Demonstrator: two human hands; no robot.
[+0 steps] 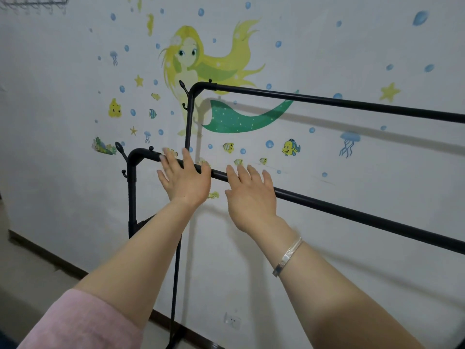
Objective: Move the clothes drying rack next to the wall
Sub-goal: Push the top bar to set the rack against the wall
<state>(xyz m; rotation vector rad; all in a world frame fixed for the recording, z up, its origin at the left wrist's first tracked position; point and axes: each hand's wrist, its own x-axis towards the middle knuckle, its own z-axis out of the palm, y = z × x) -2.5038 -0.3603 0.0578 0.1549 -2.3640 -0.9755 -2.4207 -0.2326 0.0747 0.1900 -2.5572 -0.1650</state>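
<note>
A black metal clothes drying rack (327, 204) stands close in front of the white wall (377, 172). It has two horizontal bars, a higher far one and a lower near one, with small hooks at the left end posts. My left hand (185, 178) is spread open over the near bar close to its left corner. My right hand (251, 195) is open just right of it, fingers apart, at the same bar. Neither hand is wrapped around the bar. The rack's feet are mostly hidden behind my arms.
The wall carries mermaid, fish and bubble stickers. A dark skirting board (50, 258) runs along its base, with a socket (232, 320) low down. A wire shelf (35, 3) hangs at the top left. Pale floor (22, 278) lies at the left.
</note>
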